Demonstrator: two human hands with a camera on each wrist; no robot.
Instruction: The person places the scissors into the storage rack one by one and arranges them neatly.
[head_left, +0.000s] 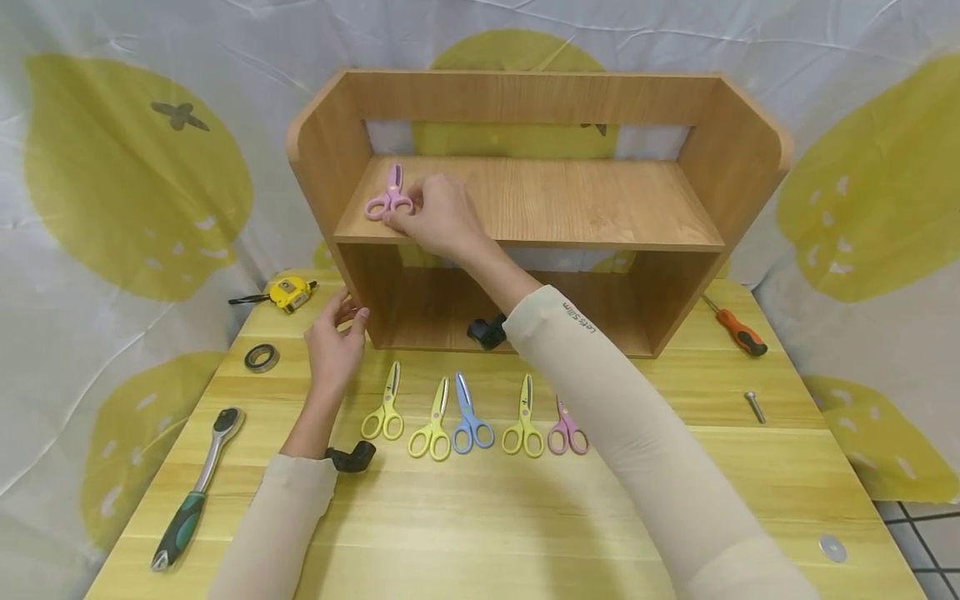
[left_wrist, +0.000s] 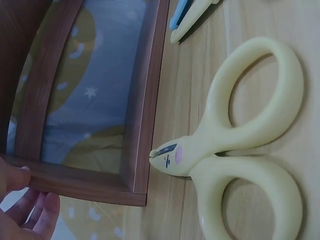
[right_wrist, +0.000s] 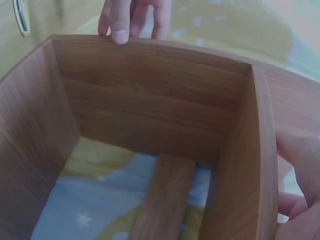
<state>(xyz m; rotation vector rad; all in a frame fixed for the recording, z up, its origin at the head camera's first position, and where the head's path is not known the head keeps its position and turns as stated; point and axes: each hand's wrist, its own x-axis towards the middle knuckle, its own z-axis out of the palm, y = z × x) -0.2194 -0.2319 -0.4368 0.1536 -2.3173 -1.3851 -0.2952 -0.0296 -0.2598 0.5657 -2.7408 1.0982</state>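
Pink scissors [head_left: 394, 185] lie on the upper board at the left end of the wooden shelf [head_left: 540, 200], blades toward the back. My right hand [head_left: 442, 215] pinches their right handle loop with thumb and fingers. In the right wrist view the shelf's board hides the scissors and part of that hand [right_wrist: 302, 185]. My left hand [head_left: 333, 342] holds the front edge of the shelf's left side panel, thumb on the edge and fingers outside. In the left wrist view, yellow scissors [left_wrist: 200, 155] lie close to the shelf's bottom edge.
Before the shelf lie several yellow scissors [head_left: 384, 408], blue scissors [head_left: 467, 417] and another pink pair [head_left: 567, 433], partly behind my right sleeve. Leftward are a tape measure [head_left: 291, 293], bearing [head_left: 261, 357] and ratchet [head_left: 201, 483]. Rightward are a screwdriver [head_left: 738, 329], bolt [head_left: 755, 407] and washer [head_left: 832, 547].
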